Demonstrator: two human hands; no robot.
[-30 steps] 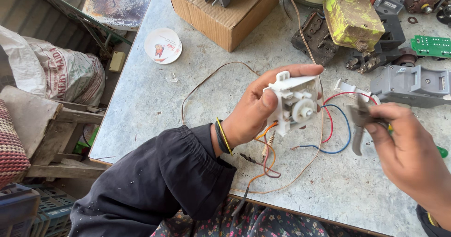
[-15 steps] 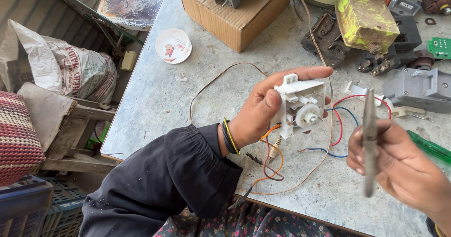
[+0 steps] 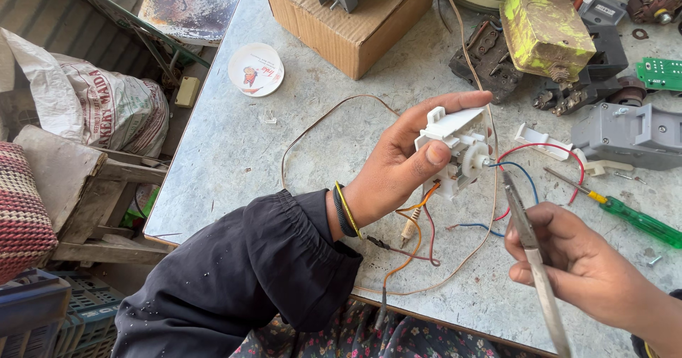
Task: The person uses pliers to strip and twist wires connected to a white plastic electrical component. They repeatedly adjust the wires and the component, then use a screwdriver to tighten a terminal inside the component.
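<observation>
Looking down from my head, my left hand point(image 3: 398, 166) pinches a small white timer switch point(image 3: 458, 148) above the grey table point(image 3: 234, 152), thumb pressed on its near face, fingers wrapped over its far edge. Coloured wires point(image 3: 415, 237) trail from it down to the tabletop. My right hand point(image 3: 575, 266), nearer and to the right, is curled tight around slim pliers point(image 3: 529, 248), their tip just beside the switch's white gear. A green screwdriver point(image 3: 632, 219) lies further right.
</observation>
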